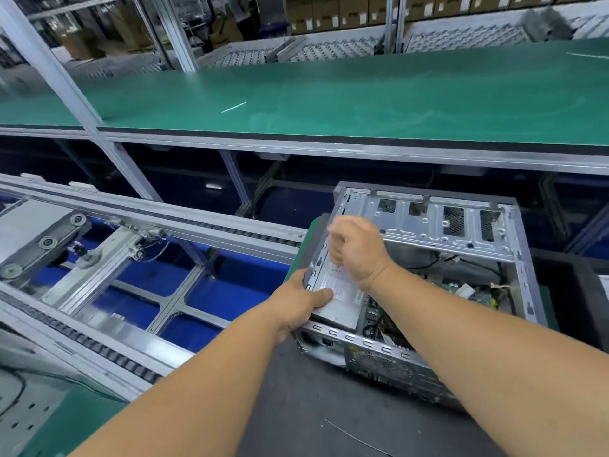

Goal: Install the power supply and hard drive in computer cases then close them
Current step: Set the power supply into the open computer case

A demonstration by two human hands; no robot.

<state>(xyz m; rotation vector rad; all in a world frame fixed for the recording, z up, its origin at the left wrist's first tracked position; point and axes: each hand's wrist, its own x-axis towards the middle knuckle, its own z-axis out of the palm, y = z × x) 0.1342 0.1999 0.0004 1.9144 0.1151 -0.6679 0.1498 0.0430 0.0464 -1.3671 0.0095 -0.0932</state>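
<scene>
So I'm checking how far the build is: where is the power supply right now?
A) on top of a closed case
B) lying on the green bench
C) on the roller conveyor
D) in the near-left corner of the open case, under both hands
D: the silver power supply sits inside the open case, the left hand gripping its edge and the right hand above it.

One head-worn camera looks forward and steeply down, close over an open computer case [425,285] on the tabletop [313,407].

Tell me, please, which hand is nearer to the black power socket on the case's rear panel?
Left. The left hand grips the power supply corner just above the socket; the right hand is curled farther up, over the supply's far end.
</scene>
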